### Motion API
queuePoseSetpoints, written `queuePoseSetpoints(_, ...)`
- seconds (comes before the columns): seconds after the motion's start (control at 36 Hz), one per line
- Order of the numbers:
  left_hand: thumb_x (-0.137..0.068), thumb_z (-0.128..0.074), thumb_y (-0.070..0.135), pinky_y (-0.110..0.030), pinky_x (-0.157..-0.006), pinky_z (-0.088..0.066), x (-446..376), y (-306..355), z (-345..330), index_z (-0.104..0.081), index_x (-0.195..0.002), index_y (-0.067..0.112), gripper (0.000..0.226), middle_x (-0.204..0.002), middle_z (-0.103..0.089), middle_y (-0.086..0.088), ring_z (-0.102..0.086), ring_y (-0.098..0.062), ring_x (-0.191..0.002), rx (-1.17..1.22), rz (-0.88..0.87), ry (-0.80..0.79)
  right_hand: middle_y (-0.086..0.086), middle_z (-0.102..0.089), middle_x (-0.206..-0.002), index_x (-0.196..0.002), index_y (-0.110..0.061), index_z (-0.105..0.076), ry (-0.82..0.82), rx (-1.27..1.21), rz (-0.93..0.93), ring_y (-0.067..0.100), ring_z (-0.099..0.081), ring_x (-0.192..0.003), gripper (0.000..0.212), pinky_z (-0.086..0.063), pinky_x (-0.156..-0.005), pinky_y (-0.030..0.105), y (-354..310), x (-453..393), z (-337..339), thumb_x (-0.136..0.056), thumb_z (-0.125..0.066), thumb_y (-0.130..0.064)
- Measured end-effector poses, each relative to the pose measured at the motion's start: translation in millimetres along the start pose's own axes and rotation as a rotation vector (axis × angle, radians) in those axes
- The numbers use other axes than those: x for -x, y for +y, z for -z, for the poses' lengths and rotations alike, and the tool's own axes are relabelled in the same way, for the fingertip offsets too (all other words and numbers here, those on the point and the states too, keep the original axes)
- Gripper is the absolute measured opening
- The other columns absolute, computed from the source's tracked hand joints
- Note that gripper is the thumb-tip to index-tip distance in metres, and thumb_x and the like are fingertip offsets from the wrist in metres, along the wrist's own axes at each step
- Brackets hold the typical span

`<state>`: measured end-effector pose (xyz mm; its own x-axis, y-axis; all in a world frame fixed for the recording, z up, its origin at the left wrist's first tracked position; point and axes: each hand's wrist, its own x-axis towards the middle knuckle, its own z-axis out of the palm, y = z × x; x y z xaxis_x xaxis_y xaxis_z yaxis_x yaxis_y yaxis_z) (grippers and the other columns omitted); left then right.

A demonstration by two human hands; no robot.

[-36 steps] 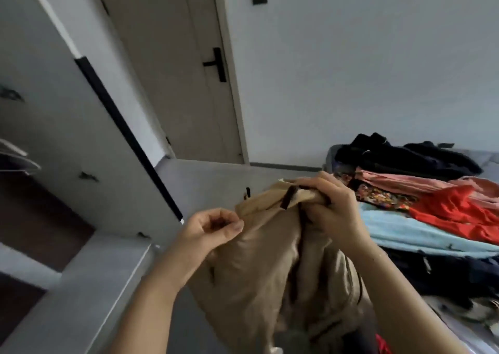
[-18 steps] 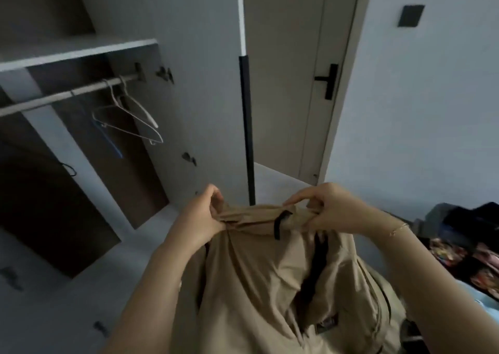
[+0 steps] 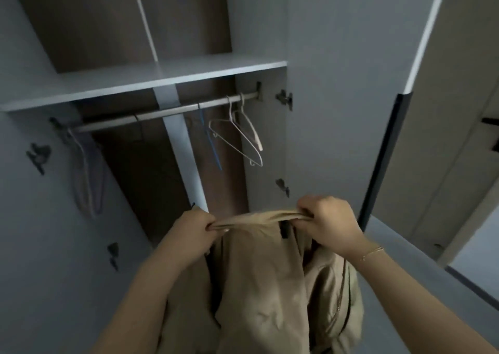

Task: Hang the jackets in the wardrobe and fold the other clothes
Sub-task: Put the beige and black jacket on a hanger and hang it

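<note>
Both hands are up at the open wardrobe [image 3: 167, 80]: left hand [image 3: 198, 225] and right hand [image 3: 328, 222] each pinch the collar of the tan jacket [image 3: 270, 286], stretched taut between them. Soft, limp cloth, probably light; hold at the collar or shoulders. White hangers [image 3: 243, 134] wait on the rail [image 3: 162, 114] above.

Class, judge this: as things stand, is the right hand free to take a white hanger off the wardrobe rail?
Probably not yet. The right hand and left hand both grip the tan jacket. Nothing blocks the white hanger on the rail; one hand must let go first.
</note>
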<state>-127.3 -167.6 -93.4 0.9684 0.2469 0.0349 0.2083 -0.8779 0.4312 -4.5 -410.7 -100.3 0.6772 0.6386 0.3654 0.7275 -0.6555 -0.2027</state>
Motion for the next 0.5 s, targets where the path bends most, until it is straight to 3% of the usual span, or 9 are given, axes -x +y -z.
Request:
queuePoseSetpoints(0.06, -0.096, -0.053, 0.028, -0.018, -0.066, -0.031, -20, -10, 1, -0.062, -0.072, 0.012, 0.03, -0.086, -0.044, 0.008, -0.043, -0.009, -0.082, -0.014, 0.037, 0.022, -0.003, -0.047, -0.086, -0.069, -0.014, -0.05, 0.078, -0.109, 0.082, 0.019, -0.052, -0.077, 0.024, -0.032, -0.053, 0.029, 10, -31, -15, -0.078, -0.071, -0.021)
queuePoseSetpoints(0.14, -0.098, -0.05, 0.035, -0.024, -0.092, -0.033, -51, -21, 3, -0.065, -0.097, 0.024, 0.019, -0.105, -0.039, 0.015, -0.035, -0.006, -0.104, 0.007, 0.097, 0.016, -0.006, -0.056, -0.093, -0.069, -0.012, -0.058, 0.079, -0.499, 0.144, 0.01, -0.054, -0.081, 0.018, -0.042, -0.06, 0.026, 27, -74, -35, -0.074, -0.071, 0.001)
queuePoseSetpoints(0.19, -0.098, -0.05, 0.026, -0.013, -0.084, -0.038, -65, -20, 4, -0.065, -0.101, 0.007, 0.024, -0.101, -0.046, 0.003, -0.046, -0.004, -0.092, 0.227, 0.143, -0.036, -0.016, -0.058, -0.069, -0.063, -0.02, -0.054, -0.003, -0.804, 0.088, -0.003, -0.054, -0.065, 0.037, -0.039, -0.058, 0.014, 36, -101, -46, -0.074, -0.065, 0.013)
queuePoseSetpoints(0.25, -0.099, -0.049, 0.019, -0.019, -0.072, -0.038, -77, -20, 4, -0.059, -0.091, -0.002, 0.025, -0.085, -0.048, -0.006, -0.049, -0.011, -0.08, 0.39, 0.202, -0.077, -0.017, -0.049, -0.05, -0.057, -0.023, -0.045, -0.136, -0.938, 0.027, -0.005, -0.044, -0.049, 0.047, -0.03, -0.049, 0.01, 45, -128, -59, -0.074, -0.062, 0.018)
queuePoseSetpoints(0.31, -0.099, -0.048, 0.02, -0.02, -0.072, -0.04, -85, -26, 1, -0.059, -0.093, -0.001, 0.024, -0.085, -0.057, -0.007, -0.055, -0.013, -0.081, 0.518, 0.285, -0.105, -0.015, -0.047, -0.049, -0.06, -0.019, -0.046, -0.289, -1.015, 0.01, -0.004, -0.041, -0.049, 0.043, -0.03, -0.05, 0.013, 56, -152, -69, -0.073, -0.064, 0.018)
queuePoseSetpoints(0.36, -0.099, -0.049, 0.025, -0.011, -0.075, -0.045, -95, -35, -2, -0.066, -0.105, 0.01, 0.023, -0.098, -0.07, -0.001, -0.063, -0.004, -0.088, 0.625, 0.357, -0.122, -0.014, -0.052, -0.054, -0.066, -0.017, -0.052, -0.479, -1.112, 0.037, -0.004, -0.048, -0.053, 0.036, -0.036, -0.053, 0.012, 70, -179, -78, -0.075, -0.071, 0.012)
queuePoseSetpoints(0.42, -0.095, -0.053, 0.033, -0.012, -0.084, -0.047, -104, -42, -2, -0.07, -0.108, 0.025, 0.022, -0.105, -0.072, 0.008, -0.065, -0.002, -0.098, 0.697, 0.399, -0.1, -0.013, -0.058, -0.061, -0.071, -0.019, -0.059, -0.64, -1.192, 0.066, -0.002, -0.054, -0.058, 0.026, -0.041, -0.055, 0.01, 80, -199, -85, -0.077, -0.077, 0.0)
queuePoseSetpoints(0.5, -0.083, -0.063, 0.042, -0.023, -0.089, -0.05, -123, -52, 2, -0.075, -0.102, 0.031, 0.026, -0.108, -0.073, 0.006, -0.066, -0.012, -0.104, 0.858, 0.422, -0.083, -0.01, -0.064, -0.066, -0.072, -0.025, -0.069, -0.684, -1.245, 0.033, 0.001, -0.058, -0.059, 0.012, -0.045, -0.056, 0.011, 86, -224, -103, -0.076, -0.078, -0.019)
